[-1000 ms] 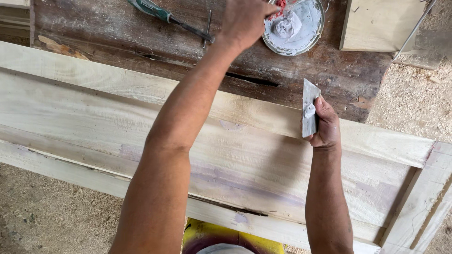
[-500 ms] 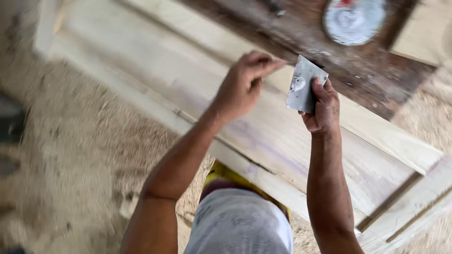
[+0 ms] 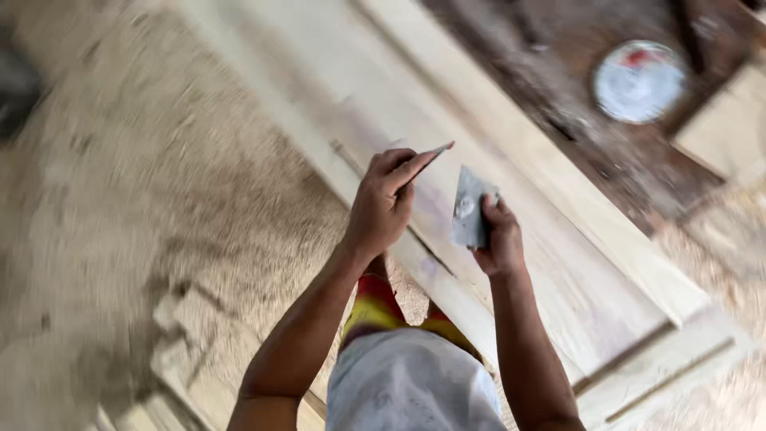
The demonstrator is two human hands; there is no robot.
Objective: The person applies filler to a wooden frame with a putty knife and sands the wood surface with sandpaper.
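My left hand (image 3: 387,199) is closed on a thin flat blade (image 3: 435,152) that pokes out past my fingertips. In my right hand (image 3: 499,235) I grip a grey metal scraper plate (image 3: 467,209) smeared with pale filler, held upright just right of my left hand. Both hands hover over a long pale wooden frame panel (image 3: 527,263) that runs diagonally. The picture is motion-blurred.
A round open tin of white filler (image 3: 638,80) sits on the dark, worn bench (image 3: 558,72) at the top right. Sawdust covers the floor (image 3: 144,207) on the left. A pale wood block (image 3: 722,120) lies at the right edge.
My left hand came back from the tin at the top and now sits beside the scraper with a thin blade. The view swung left and tilted, and the panel now runs diagonally.
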